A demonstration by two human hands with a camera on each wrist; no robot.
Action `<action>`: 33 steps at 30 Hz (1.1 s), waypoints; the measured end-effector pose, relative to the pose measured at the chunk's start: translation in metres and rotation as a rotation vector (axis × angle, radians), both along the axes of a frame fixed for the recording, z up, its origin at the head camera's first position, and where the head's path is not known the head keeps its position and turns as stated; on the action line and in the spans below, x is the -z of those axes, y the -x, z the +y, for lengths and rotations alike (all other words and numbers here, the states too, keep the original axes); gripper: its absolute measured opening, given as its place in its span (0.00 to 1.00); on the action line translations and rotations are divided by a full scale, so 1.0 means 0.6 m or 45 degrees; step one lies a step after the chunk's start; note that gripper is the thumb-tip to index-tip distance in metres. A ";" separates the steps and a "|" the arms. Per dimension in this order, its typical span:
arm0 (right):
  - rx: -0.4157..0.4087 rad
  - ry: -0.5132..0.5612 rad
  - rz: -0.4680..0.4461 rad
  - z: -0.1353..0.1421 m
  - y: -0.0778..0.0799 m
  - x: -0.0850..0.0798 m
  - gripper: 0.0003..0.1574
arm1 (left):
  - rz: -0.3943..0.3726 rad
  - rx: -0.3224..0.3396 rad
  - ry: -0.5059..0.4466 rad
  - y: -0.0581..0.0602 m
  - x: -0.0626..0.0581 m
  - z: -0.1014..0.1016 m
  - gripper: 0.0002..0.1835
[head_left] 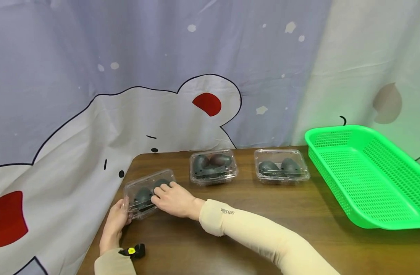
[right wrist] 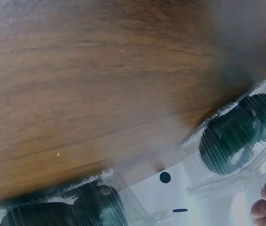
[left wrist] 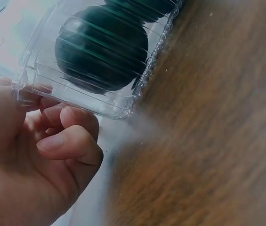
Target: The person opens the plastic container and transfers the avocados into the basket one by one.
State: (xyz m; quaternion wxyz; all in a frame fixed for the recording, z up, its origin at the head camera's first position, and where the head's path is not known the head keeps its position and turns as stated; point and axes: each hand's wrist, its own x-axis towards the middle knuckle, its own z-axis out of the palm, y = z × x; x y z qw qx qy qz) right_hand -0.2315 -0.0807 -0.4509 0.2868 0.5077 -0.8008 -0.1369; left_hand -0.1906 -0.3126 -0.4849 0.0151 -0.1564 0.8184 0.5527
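Note:
At the table's left side lies a clear plastic clamshell box [head_left: 131, 188], slightly angled, with dark green avocados [head_left: 143, 195] inside. My left hand [head_left: 115, 220] grips its left end, and the left wrist view shows curled fingers [left wrist: 78, 141] at the box's corner beside a round avocado [left wrist: 102, 49]. Across the lid and front edge my right hand [head_left: 175, 199] holds the same box, its fingers bent over the plastic. The right hand hides part of one avocado. Only some fingertips [right wrist: 262, 208] show at the edge of the right wrist view.
Two similar boxes stand near the back edge: a middle box [head_left: 213, 177] and a right box [head_left: 281, 176], both holding avocados. A green perforated basket [head_left: 333, 191] sits at the right. Behind the wooden table [head_left: 196, 248] hangs a printed curtain [head_left: 155, 46].

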 end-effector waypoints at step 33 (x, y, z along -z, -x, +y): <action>0.034 0.275 0.019 -0.003 0.058 -0.099 0.08 | 0.092 0.012 -0.024 0.010 -0.002 0.016 0.20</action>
